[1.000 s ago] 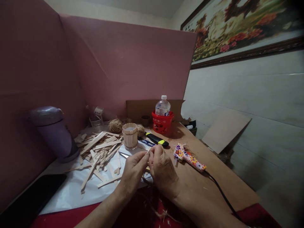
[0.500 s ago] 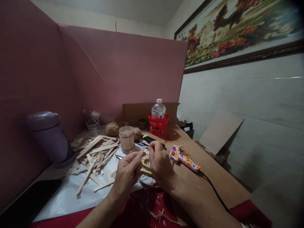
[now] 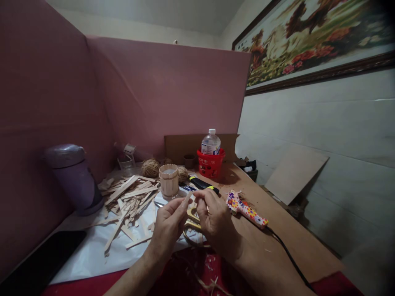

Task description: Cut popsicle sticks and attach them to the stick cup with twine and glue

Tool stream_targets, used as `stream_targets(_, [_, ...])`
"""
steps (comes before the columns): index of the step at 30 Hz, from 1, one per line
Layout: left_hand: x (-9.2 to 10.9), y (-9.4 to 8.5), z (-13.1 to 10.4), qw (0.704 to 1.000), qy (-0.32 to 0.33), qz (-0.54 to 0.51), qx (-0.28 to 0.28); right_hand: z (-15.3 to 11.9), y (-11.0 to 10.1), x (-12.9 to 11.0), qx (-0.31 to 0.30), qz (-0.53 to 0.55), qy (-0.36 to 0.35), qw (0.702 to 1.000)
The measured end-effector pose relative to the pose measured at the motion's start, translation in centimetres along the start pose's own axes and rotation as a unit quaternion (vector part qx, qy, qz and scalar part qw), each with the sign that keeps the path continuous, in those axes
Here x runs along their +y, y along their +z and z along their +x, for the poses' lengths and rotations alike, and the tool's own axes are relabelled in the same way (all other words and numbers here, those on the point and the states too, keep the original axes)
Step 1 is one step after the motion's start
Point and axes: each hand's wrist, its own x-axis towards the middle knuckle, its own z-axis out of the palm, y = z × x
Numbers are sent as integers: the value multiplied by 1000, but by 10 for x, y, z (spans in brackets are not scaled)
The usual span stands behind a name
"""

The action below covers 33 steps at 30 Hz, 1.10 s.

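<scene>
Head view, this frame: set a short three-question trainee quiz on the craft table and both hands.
1. True or false: the glue gun lies on the table to the right of the right hand.
2. What do both hands pinch between them? A) a small wooden stick piece B) a twine ball C) a phone
3. Fill in: the water bottle stands in a red ____.

Key
1. True; neither hand touches it.
2. A; the left hand and the right hand each grip one end.
3. Bucket, at the back by the cardboard.
</scene>
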Motion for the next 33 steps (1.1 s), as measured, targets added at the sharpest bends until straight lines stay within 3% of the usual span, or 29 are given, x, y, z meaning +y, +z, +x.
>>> stream_targets(6, [-4, -2, 2, 1000, 23, 12, -17, 0, -1, -2, -27, -15, 9, 999])
stream_targets(10, [-6, -5, 2, 991, 80, 105, -18, -1, -1, -4, -55, -35, 14, 998])
stream_targets(18, [-10, -16, 2, 918, 220, 323, -58, -3, 2, 4, -73, -84, -28, 993])
stream_targets(21, [-12, -18, 2, 911, 219, 345, -62, -3, 3, 4, -87, -104, -35, 990])
stream_targets(26, [-14, -16, 2, 928, 192, 313, -59, -5, 7, 3, -111, -140, -31, 983])
stream_targets(33, [-12, -11, -1, 939, 176, 290, -50, -6, 16, 13, -45, -121, -3, 992])
